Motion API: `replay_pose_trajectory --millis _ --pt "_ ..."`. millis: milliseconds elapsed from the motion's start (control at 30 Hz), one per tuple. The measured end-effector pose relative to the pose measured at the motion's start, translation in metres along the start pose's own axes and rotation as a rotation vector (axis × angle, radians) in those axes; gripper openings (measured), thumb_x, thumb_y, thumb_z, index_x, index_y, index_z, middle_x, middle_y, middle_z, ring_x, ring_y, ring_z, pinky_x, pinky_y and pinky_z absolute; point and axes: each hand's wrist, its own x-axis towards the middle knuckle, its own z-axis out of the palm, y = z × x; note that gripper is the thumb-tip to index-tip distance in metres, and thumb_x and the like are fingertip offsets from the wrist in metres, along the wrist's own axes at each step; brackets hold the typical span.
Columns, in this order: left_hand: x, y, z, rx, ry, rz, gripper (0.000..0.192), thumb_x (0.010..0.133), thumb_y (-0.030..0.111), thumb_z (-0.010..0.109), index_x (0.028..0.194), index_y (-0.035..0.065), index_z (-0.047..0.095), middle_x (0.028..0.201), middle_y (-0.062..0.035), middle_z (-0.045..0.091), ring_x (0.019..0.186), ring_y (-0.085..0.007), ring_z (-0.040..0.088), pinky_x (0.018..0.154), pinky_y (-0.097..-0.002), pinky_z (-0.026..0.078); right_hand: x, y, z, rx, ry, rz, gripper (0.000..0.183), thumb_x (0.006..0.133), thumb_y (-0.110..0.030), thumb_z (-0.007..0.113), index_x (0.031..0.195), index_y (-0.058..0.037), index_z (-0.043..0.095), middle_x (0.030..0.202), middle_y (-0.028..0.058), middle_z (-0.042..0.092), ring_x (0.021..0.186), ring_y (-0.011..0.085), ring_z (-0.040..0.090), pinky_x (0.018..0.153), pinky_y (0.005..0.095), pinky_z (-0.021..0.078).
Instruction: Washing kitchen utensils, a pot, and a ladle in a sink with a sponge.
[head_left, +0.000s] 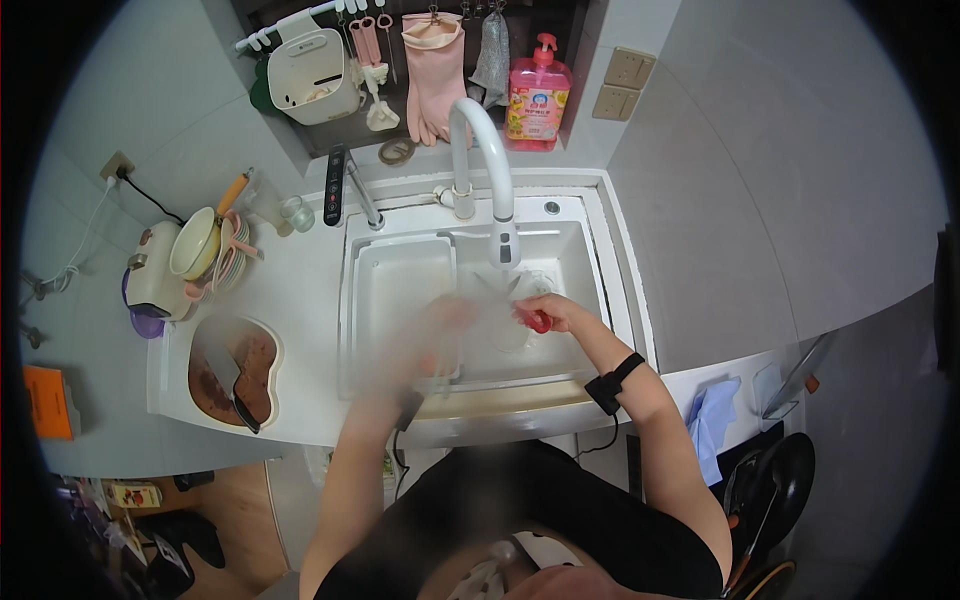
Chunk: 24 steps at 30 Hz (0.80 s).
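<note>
My right hand (549, 311) grips a red handle of a pair of scissors (513, 285) over the right part of the white sink (585, 315). The metal blades are spread in a V and point away from me, just below the spout of the white faucet (504, 244). My left hand (454, 311) is near the scissors on their left side. A smudged patch of the view blurs it, so its grip is unclear. Under the hands, a pale round shape, perhaps a bowl (510, 339), shows faintly in the basin.
A white basin insert (401, 274) fills the sink's left side. On the left counter, a knife (244, 401) lies across a brown cutting board (259, 360), near stacked dishes (232, 262) and a glass (298, 215). Pink gloves (435, 75) and a pink pump bottle (538, 101) are behind the faucet.
</note>
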Motion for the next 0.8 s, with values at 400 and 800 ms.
replay_pose_trajectory --millis 400,800 --pt "0.045 0.046 0.069 0.406 0.251 0.309 0.023 0.065 0.021 0.068 0.079 0.0053 0.059 0.065 -0.0017 0.057 0.056 -0.0081 0.05 0.048 -0.0203 0.037 0.005 -0.018 -0.019 0.042 0.205 -0.071 0.02 0.074 -0.014 0.062 0.071 0.0052 0.056 0.057 0.007 0.051 0.046 0.0097 0.045 0.041 0.02 0.0369" --pt "0.037 0.032 0.071 0.68 0.262 0.46 0.035 0.067 0.015 0.056 0.101 0.0071 0.051 0.074 -0.0079 0.057 0.062 -0.016 0.054 0.054 -0.0294 0.045 0.019 -0.052 0.036 -0.009 0.286 -0.138 0.009 0.072 -0.007 0.049 0.063 -0.0035 0.051 0.057 0.0048 0.049 0.056 0.0168 0.053 0.052 0.0267 0.047"
